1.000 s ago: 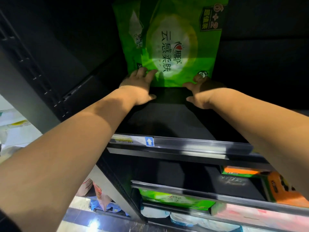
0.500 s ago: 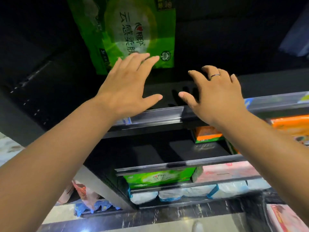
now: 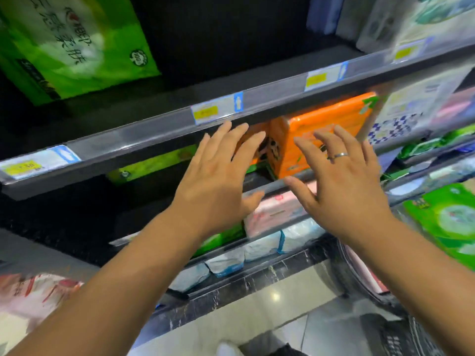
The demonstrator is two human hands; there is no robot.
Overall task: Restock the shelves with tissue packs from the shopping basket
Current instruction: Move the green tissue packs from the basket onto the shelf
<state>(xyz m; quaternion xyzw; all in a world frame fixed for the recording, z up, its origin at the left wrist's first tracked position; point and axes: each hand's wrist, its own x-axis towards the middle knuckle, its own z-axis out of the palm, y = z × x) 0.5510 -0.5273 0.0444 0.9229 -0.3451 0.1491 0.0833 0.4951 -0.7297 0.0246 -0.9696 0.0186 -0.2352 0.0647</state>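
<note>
— Where's the tissue?
— Far left, up top. A green pack (image 3: pixel 77 47) stands on the upper shelf (image 3: pixel 231 73), set back from the rail (image 3: pixel 144 142). Neither hand touches it.
— What's on the rail?
— Tags (image 3: pixel 217 111), yellow and white, too blurred to read.
— And the hands?
— The left hand (image 3: pixel 218 181) is just below the rail, fingers straight and spread, holding nothing. Its fingertips overlap the left end of an orange pack (image 3: pixel 326 140) on the next shelf down. I can't tell whether they touch it.
— The other one?
— The right hand (image 3: pixel 344 194) is just beside the left, not touching it. It's spread and empty too, with a ring (image 3: pixel 340 155) on one finger, and it's in front of the same orange pack.
— Anything under them?
— A pink pack (image 3: pixel 272 214) shows between the two hands, with white packs (image 3: pixel 257 250) one shelf lower.
— Further right?
— Green packs (image 3: pixel 447 222) at the edge. In the bottom right corner, on the floor, there's a dark mesh basket (image 3: pixel 421 337), blurred.
</note>
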